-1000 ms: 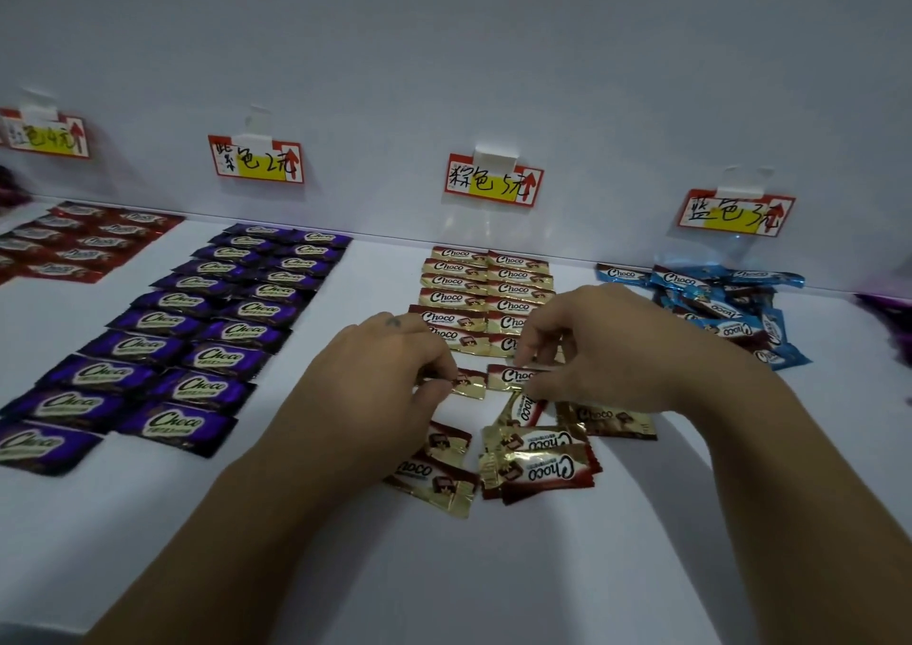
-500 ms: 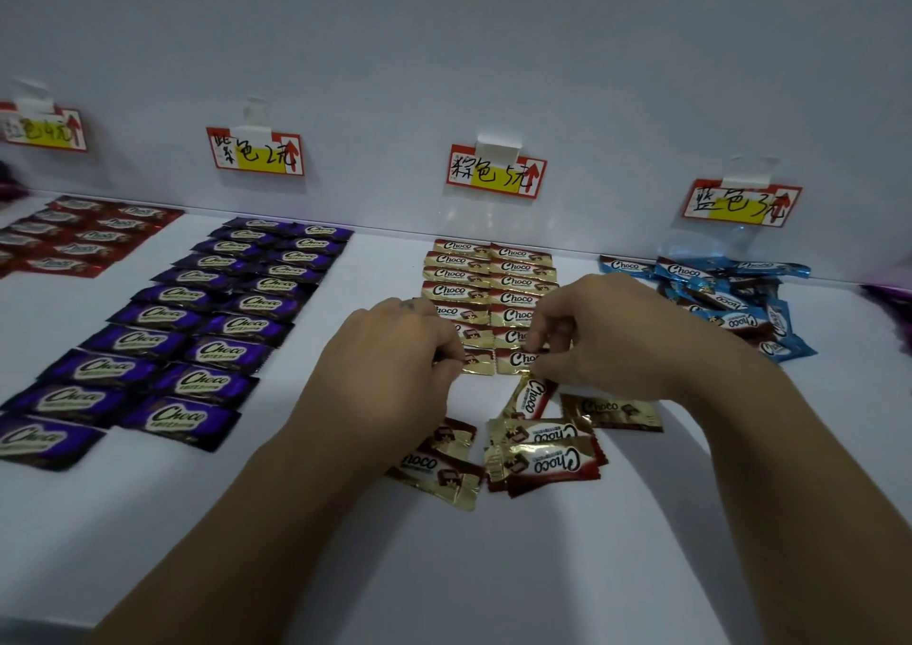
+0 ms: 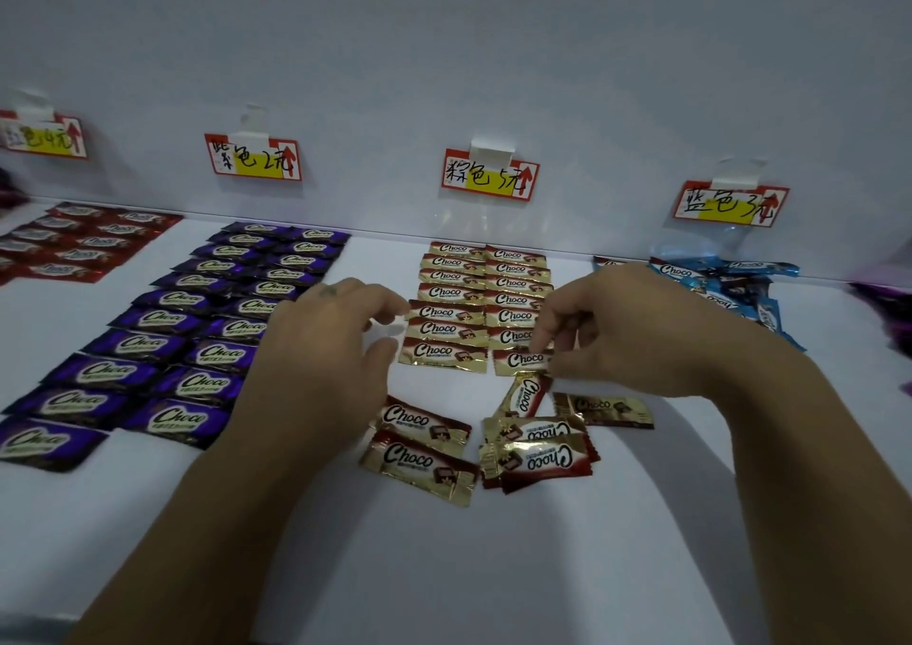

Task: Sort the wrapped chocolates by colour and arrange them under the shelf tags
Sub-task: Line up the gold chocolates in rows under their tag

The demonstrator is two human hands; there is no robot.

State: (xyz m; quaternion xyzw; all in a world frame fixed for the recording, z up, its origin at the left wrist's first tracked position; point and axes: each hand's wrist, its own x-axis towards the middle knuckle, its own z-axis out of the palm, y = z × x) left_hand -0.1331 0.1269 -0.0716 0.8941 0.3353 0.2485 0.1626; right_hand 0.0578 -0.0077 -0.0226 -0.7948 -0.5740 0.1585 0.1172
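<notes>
Two neat columns of brown-and-gold chocolates (image 3: 481,294) lie under the brown tag (image 3: 488,175). My right hand (image 3: 622,328) pinches the right end of the nearest chocolate in the right column (image 3: 520,360), which lies flat on the shelf. My left hand (image 3: 330,348) hovers just left of the nearest chocolate in the left column (image 3: 441,355), fingers loosely curled and holding nothing. Several loose brown chocolates (image 3: 535,449) lie in a jumble in front of the columns.
Purple chocolates (image 3: 197,328) sit in two columns under the purple tag (image 3: 252,158). Red ones (image 3: 74,244) are lined up under the far-left tag (image 3: 44,136). A heap of blue ones (image 3: 730,284) lies under the blue tag (image 3: 730,205). The white shelf (image 3: 444,570) meets a white back wall.
Both hands set a brown chocolate at the near end of each column. My left hand has let go and drawn back to the left; my right hand still pinches its chocolate.
</notes>
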